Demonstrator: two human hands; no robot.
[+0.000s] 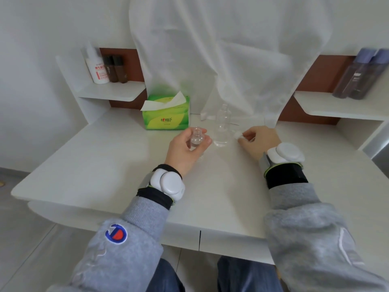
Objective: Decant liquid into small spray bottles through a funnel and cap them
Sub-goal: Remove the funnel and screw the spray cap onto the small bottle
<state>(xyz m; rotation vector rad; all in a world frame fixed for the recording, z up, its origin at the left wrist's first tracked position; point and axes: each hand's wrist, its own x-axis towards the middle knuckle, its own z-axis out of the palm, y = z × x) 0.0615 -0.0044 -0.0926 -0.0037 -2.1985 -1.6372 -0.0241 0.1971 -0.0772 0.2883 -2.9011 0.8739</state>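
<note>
A: Start with the big things. What was laid out?

B: White tabletop [105, 165], a hanging white cloth [231, 60] behind it. Green tissue pack [166, 114] stood beyond the left grip, toward the back.

A: And the supply?

B: Tall clear bottle [222, 127], upright, uncapped as far as I could tell, some liquid in its base. It stood between the two grips, just right of the left one.

A: The left hand?

B: Left hand [187, 150] was clamped on the small spray bottle [196, 139], fingers wrapped round the body, neck open and pointing up, long axis near vertical. A little clear liquid showed inside. Whether it was lifted off the tabletop or resting, I couldn't tell.

A: Right hand?

B: Right hand [259, 140] lay low on the tabletop, fingertips pinched on a small white piece [237, 135], likely the cap or spray head. Too small to be sure.

A: No funnel?

B: None that I could make out.

A: So what did the next move turn on?

B: My reading: the open neck lay to the left of the right grip, past the tall bottle. The white piece would have to travel round or over that bottle and come down along the small bottle's upright axis. The right hand held it, so the right hand was the one to go.
</note>
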